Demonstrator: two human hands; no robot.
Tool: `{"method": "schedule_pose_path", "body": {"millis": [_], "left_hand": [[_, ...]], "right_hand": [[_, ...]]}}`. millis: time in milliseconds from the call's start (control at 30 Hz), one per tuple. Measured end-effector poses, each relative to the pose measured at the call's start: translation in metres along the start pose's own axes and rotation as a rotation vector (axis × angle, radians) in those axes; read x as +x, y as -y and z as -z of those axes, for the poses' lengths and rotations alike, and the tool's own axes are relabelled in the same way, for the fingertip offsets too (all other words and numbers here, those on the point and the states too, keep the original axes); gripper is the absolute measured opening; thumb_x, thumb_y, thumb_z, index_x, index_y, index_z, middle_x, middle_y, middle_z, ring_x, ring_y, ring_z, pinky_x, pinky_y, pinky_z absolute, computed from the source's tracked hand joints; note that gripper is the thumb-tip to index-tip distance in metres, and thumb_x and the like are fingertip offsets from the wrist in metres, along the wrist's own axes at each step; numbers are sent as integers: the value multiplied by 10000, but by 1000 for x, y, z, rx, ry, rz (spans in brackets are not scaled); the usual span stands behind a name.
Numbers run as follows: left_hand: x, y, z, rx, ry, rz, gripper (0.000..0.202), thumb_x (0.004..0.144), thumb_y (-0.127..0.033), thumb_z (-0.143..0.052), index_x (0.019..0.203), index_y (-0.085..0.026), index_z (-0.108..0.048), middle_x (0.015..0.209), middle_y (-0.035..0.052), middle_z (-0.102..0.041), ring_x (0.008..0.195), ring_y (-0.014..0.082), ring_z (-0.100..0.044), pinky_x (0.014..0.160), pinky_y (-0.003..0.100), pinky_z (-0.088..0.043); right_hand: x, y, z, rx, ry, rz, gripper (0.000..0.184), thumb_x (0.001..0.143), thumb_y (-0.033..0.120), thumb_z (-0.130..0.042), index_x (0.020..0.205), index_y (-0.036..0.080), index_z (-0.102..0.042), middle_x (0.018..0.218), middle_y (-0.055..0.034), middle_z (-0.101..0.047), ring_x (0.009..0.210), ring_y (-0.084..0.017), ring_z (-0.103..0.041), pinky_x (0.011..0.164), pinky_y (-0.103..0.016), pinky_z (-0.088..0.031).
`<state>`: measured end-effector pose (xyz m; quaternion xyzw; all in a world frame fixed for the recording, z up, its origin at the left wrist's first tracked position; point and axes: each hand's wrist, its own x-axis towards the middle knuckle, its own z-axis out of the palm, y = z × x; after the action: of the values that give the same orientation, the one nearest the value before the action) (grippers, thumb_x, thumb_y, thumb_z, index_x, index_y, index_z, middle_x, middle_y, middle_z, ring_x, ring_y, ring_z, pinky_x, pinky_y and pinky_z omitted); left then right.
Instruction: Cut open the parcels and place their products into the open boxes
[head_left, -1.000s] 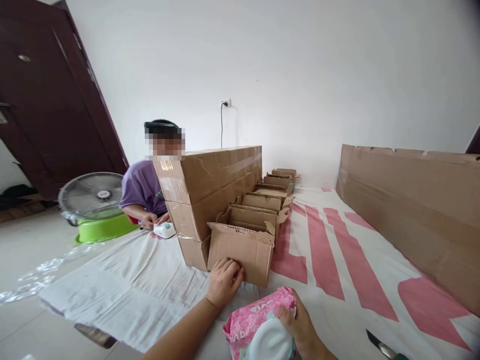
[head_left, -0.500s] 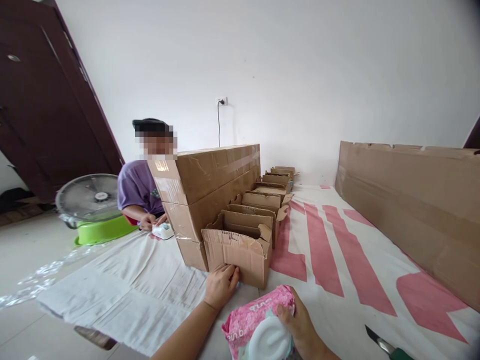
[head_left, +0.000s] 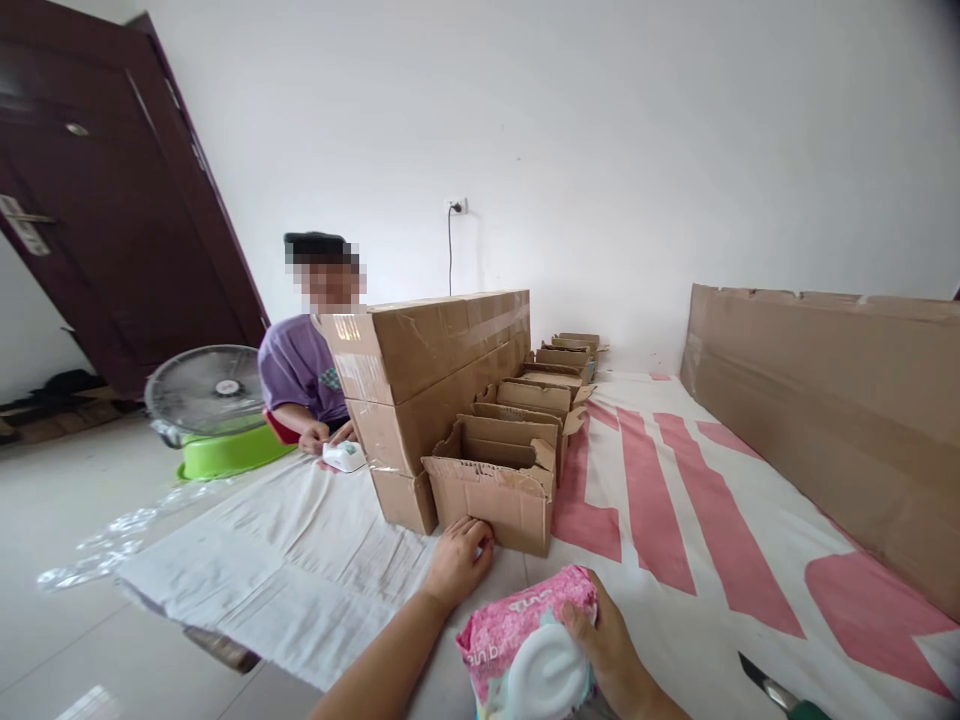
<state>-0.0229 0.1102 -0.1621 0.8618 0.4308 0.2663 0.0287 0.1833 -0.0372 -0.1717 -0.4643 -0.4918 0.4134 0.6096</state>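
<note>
In my right hand (head_left: 619,650) is a pink pack of wet wipes (head_left: 504,632) with a white plastic lid, gripped at its right end with the thumb on top. The pack is tilted with its lid towards me. My left hand (head_left: 459,562) rests at the foot of the nearest open cardboard box (head_left: 491,505), its fingers curled and touching the lower front; nothing shows in them. Behind that box, several more open boxes (head_left: 532,397) stand in a row. A utility knife (head_left: 776,690) with a green handle lies on the cloth to the right.
Taped cartons (head_left: 420,345) are stacked in a wall left of the open boxes. Beyond them sits a person (head_left: 296,365) in purple, hands at a white object (head_left: 343,457). A long cardboard panel (head_left: 817,400) stands at right. A fan (head_left: 214,390) is on the floor.
The view has swung a little to the left, so the scene sits further right. Both hands stay nearly in place, the right one still holding the wipes pack.
</note>
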Motion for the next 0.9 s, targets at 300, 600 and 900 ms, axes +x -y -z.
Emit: {"method": "schedule_pose_path", "body": {"millis": [300, 600, 900], "left_hand": [[-3, 2, -2, -18, 70, 126, 164, 900, -233, -465, 833, -223, -614, 753, 15, -727, 694, 169, -663, 644, 253, -422], [-3, 1, -1, -7, 90, 142, 170, 902, -246, -469, 834, -214, -622, 759, 31, -734, 689, 177, -676, 632, 252, -413], [-3, 3, -3, -4, 108, 151, 169, 907, -247, -463, 840, -220, -616, 774, 20, -737, 701, 165, -675, 633, 241, -410]], "right_hand": [[0, 4, 0, -59, -15, -14, 410, 797, 621, -609, 890, 223, -599, 773, -6, -594, 741, -200, -554, 709, -307, -486], [-1, 4, -1, -57, -42, -71, 465, 764, 661, -607, 951, 235, -615, 804, -24, -659, 787, -238, -599, 753, -327, -480], [0, 6, 1, -62, 23, -38, 434, 802, 640, -586, 929, 226, -584, 821, -22, -634, 828, -230, -589, 772, -321, -472]]}}
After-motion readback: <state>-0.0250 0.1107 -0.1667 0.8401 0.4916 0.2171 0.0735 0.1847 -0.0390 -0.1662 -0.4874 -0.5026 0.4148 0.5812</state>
